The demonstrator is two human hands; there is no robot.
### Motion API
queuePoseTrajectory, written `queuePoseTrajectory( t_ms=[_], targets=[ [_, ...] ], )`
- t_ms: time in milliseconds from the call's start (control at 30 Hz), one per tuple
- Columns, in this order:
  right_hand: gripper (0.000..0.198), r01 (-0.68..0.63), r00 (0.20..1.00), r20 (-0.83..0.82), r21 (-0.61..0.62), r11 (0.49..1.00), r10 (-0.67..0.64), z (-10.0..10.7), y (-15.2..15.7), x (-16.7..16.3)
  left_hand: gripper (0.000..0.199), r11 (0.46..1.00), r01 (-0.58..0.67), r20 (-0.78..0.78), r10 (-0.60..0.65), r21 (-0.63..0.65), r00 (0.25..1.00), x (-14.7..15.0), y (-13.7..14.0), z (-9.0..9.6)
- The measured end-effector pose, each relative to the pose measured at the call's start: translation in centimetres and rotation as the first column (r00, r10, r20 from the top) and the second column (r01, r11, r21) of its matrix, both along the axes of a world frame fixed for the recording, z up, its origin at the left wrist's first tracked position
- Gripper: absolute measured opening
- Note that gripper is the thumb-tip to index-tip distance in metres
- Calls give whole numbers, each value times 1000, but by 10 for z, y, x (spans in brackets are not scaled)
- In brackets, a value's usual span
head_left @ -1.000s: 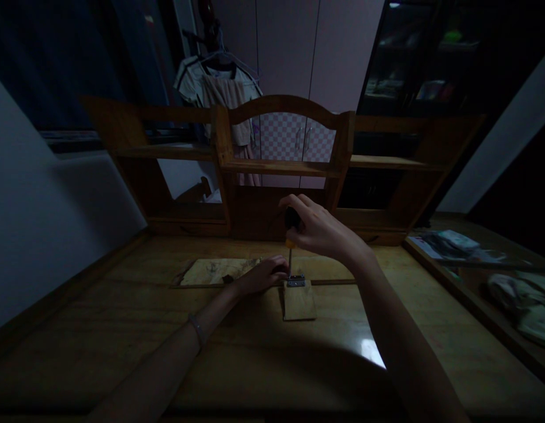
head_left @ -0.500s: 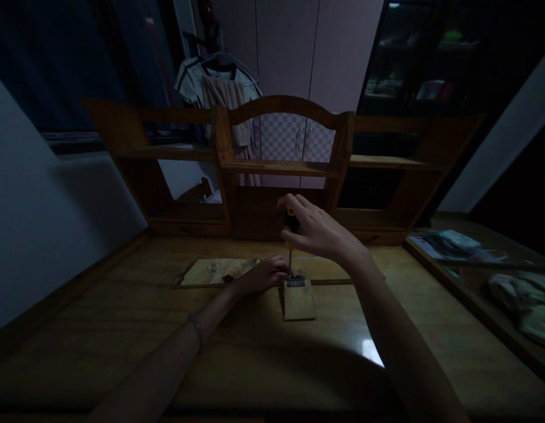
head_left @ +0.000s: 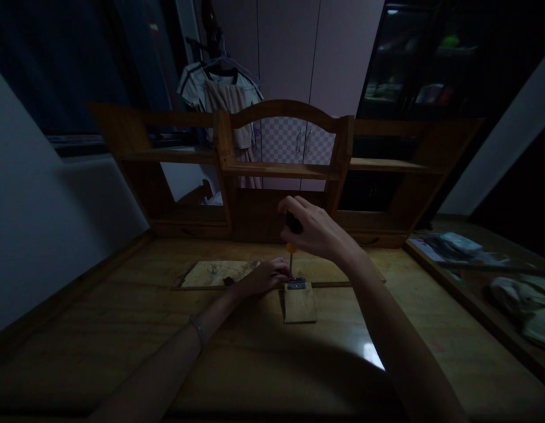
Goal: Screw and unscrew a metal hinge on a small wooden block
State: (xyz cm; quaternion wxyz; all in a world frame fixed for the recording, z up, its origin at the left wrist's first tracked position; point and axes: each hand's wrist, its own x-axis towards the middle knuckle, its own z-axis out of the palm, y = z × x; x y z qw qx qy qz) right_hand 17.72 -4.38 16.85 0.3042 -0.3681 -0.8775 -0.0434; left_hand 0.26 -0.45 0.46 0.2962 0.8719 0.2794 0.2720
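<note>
In my right hand (head_left: 314,229) is a screwdriver (head_left: 291,247) with a black and yellow handle, gripped from above. Its shaft points straight down at a small metal hinge (head_left: 296,284). The hinge joins a small square wooden piece (head_left: 300,305) to a long thin wooden board (head_left: 223,272) lying flat. My left hand (head_left: 268,276) rests on the long board, its fingers bent together beside the screwdriver's tip and the hinge's left end. What those fingertips pinch is too small and dark to make out.
All this lies on a glossy wooden desk (head_left: 144,341). A wooden shelf unit (head_left: 281,170) stands along its back edge. To the right, a lower surface holds papers and a bag (head_left: 457,242) and crumpled cloth (head_left: 523,302). Clothes (head_left: 228,94) hang behind.
The screwdriver's handle has turned slightly in my right hand. My left hand stays at the hinge, and the view has shifted a little.
</note>
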Motion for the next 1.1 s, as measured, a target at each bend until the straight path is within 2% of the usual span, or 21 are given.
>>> queuePoseTrajectory(
  t_ms=[267, 500, 600, 767, 1100],
  targets=[
    [31, -9, 999, -36, 45, 999, 11, 5, -4, 3, 9, 999, -28, 29, 28, 15, 999, 1, -2, -1],
    [29, 7, 992, -122, 133, 991, 10, 22, -9, 21, 11, 999, -44, 32, 43, 10, 999, 0, -2, -3],
    [29, 50, 987, -162, 181, 982, -20, 30, -12, 33, 12, 999, -53, 32, 53, 2, 998, 0, 0, -5],
    [27, 123, 972, -224, 245, 962, -68, 37, -14, 48, 14, 1000, -2, 26, 2, -2, 1000, 0, 1, -5],
    [26, 222, 952, -271, 281, 934, -144, 42, -15, 61, 15, 999, 31, 46, -31, -8, 998, 0, 3, -4]
  ],
)
